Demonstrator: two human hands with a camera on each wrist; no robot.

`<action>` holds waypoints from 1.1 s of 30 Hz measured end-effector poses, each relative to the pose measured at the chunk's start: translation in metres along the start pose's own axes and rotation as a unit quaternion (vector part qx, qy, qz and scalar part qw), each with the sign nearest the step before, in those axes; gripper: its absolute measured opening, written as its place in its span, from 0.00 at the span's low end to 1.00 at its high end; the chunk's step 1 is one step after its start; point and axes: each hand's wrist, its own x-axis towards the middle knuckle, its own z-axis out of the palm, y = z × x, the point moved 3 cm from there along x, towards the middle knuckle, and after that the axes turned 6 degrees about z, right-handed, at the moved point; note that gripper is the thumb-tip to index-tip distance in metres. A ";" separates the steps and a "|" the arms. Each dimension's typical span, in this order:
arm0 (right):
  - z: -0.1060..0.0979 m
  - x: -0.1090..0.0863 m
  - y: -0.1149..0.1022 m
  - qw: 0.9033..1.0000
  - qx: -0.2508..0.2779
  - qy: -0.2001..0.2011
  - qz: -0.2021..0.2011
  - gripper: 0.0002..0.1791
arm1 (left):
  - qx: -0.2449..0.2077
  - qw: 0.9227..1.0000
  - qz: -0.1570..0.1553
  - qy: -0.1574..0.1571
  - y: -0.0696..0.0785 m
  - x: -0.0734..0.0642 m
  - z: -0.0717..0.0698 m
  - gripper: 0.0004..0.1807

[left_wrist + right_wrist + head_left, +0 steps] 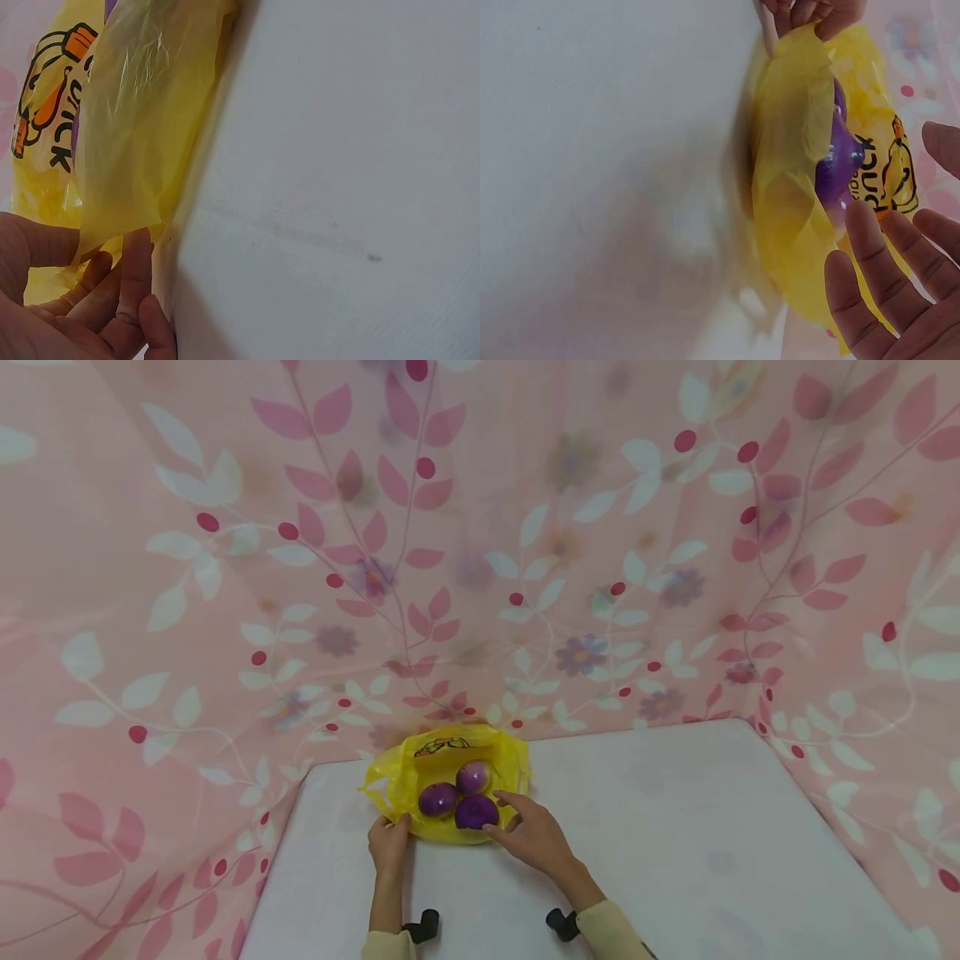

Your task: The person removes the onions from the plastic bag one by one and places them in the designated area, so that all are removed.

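A yellow plastic bag [517,760] with printed lettering and a cartoon figure lies with its mouth spread toward me. Three shiny purple, onion-like round things [438,800] sit together inside it; one shows a pointed tip in the right wrist view [843,161]. My left hand [388,845] pinches the near left edge of the bag's mouth between thumb and fingers, which the left wrist view shows close up. At the right side of the mouth, my right hand [534,833] has its fingers spread and relaxed beside the nearest purple thing, with nothing gripped.
The bag lies on a white-covered table [675,827], near its back edge. Behind and around the table hangs a pink curtain [480,568] with leaf and flower prints. Black wrist mounts [424,927] sit at both of my cuffs.
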 end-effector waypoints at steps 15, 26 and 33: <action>0.018 0.015 -0.011 0.998 -0.043 0.025 0.045 0.36 | 0.010 1.000 0.009 0.008 0.002 -0.003 0.001 0.16; 0.032 0.018 -0.013 0.996 -0.059 0.027 0.059 0.33 | 0.020 1.000 0.010 0.011 -0.002 -0.002 0.002 0.16; 0.040 0.018 -0.012 0.995 -0.077 0.030 0.055 0.34 | 0.022 1.000 0.012 0.011 -0.003 -0.002 0.003 0.16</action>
